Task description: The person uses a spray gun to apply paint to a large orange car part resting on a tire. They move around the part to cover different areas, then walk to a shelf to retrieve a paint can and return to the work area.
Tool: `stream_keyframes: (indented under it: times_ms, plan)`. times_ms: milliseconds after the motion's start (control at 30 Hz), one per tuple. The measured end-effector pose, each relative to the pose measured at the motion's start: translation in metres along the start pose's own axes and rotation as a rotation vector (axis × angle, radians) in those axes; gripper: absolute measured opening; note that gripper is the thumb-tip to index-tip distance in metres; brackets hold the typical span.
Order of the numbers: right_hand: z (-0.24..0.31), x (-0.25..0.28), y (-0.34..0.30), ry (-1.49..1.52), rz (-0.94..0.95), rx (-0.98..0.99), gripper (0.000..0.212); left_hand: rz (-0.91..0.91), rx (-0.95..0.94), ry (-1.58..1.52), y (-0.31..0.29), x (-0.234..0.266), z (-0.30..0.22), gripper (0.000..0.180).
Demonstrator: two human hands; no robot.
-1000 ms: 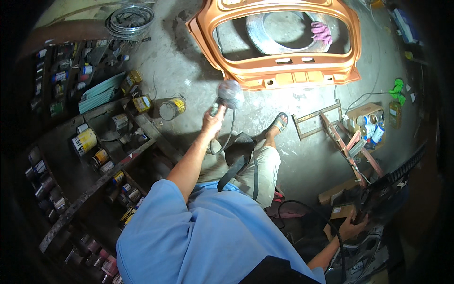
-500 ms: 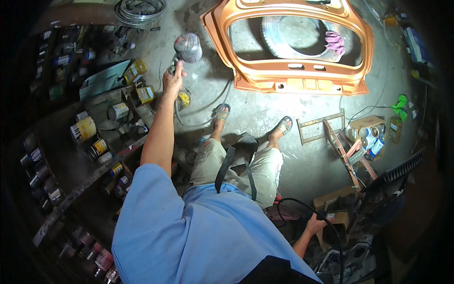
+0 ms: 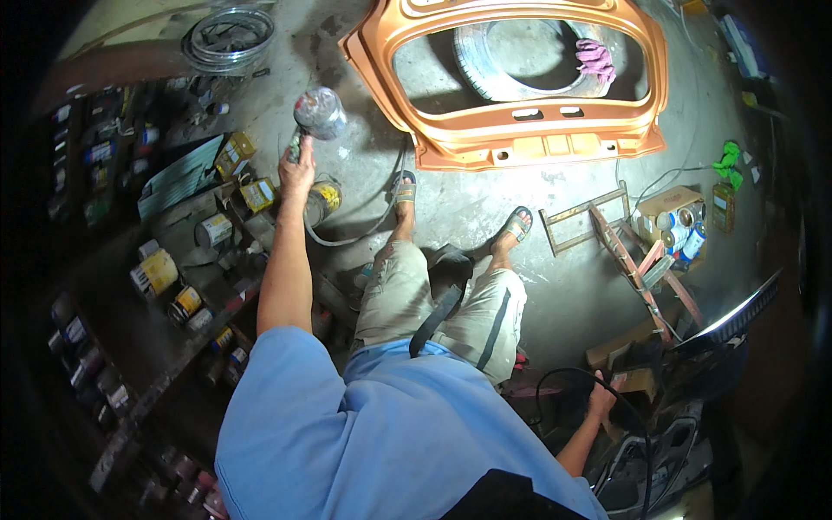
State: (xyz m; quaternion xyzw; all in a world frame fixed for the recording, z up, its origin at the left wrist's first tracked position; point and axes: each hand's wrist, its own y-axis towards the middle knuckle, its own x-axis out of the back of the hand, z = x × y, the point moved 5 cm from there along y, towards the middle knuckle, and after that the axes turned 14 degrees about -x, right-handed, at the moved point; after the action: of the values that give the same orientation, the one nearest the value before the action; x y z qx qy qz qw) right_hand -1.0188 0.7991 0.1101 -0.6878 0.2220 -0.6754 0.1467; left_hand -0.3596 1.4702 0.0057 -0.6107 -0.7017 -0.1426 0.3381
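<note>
My left hand (image 3: pixel 297 171) is stretched out ahead at the left, wrapped round the handle of a spray gun (image 3: pixel 297 146). The gun's round grey paint cup (image 3: pixel 319 113) is stained and sits just beyond my fingers. A grey hose (image 3: pixel 364 236) curves over the floor below that hand. To the gun's right lies an orange car tailgate panel (image 3: pixel 537 149) with a large window opening. Down at the lower right, my right hand (image 3: pixel 600 400) is beside a small cardboard box (image 3: pixel 640 382), thumb and fingers apart. A black cable (image 3: pixel 631 411) crosses in front of it; whether they touch is unclear.
A tire (image 3: pixel 475 61) with a pink glove (image 3: pixel 595 61) shows through the panel's opening. Paint cans (image 3: pixel 156 272) crowd the shelving at left. A yellow-labelled can (image 3: pixel 325 198) stands by my left forearm. Right of my feet are a wooden frame (image 3: pixel 555 234) and a box of cans (image 3: pixel 646 227).
In the picture, the spray gun and my left hand have shifted left and slightly down. My right hand has moved slightly right and up, its fingers more spread. The whole view has shifted slightly.
</note>
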Motion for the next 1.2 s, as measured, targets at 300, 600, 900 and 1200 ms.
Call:
stream_keyframes:
  times_ms: [300,600,900,1200]
  plan:
    - [0.067,-0.156,-0.154,0.058,0.492,0.017,0.083,0.076,-0.190,0.100,0.098,-0.008,-0.010,0.061]
    - [0.211,-0.257,-0.163,-0.204,0.360,0.570,0.088,0.093,0.126,-0.565,0.000,-0.071,-0.017,0.040]
    - [0.451,-0.358,-0.249,-0.266,1.104,0.915,0.099,0.056,0.074,-0.711,0.005,-0.133,-0.112,0.049]
    - [0.444,-0.396,-0.296,-0.407,1.388,0.834,0.096,-0.251,0.177,-0.599,-0.031,-0.167,-0.113,0.052]
